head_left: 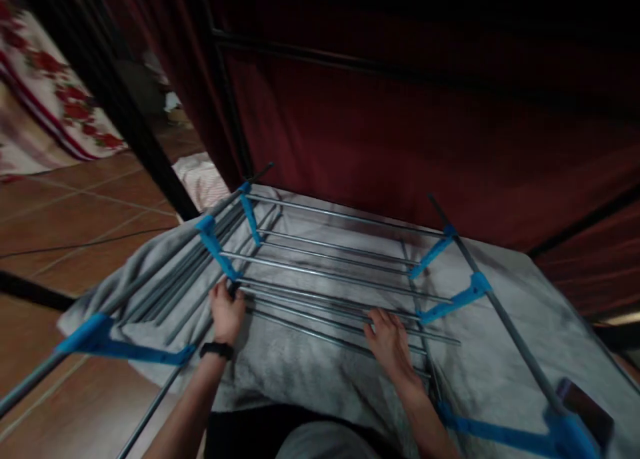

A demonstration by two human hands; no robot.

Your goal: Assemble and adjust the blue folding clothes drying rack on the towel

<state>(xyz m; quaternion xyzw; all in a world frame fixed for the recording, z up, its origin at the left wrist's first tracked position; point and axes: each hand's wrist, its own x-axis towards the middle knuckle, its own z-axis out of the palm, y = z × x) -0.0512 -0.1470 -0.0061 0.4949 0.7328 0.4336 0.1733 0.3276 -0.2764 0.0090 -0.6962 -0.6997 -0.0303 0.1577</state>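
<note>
A half-built rack of grey metal tubes and blue plastic brackets lies across a bed in front of me. My left hand (227,314), with a black wristband, has its fingers closed around a tube end at the lower tip of a blue bracket (219,249). My right hand (389,344) curls its fingers over a loose thin metal rod (440,339), whose free end sticks out to the right. Beside it lie several other thin rods (310,332). Crossbars (330,272) span between the left brackets and the right blue brackets (450,305). My fingers partly hide the grips.
Spare grey tubes (185,272) lie on the grey blanket (280,379) at left. A phone (585,412) rests at the lower right, near a blue bracket (505,432). Dark red curtains (350,132) and a black bed frame (125,112) surround the bed. Tiled floor (100,212) shows at left.
</note>
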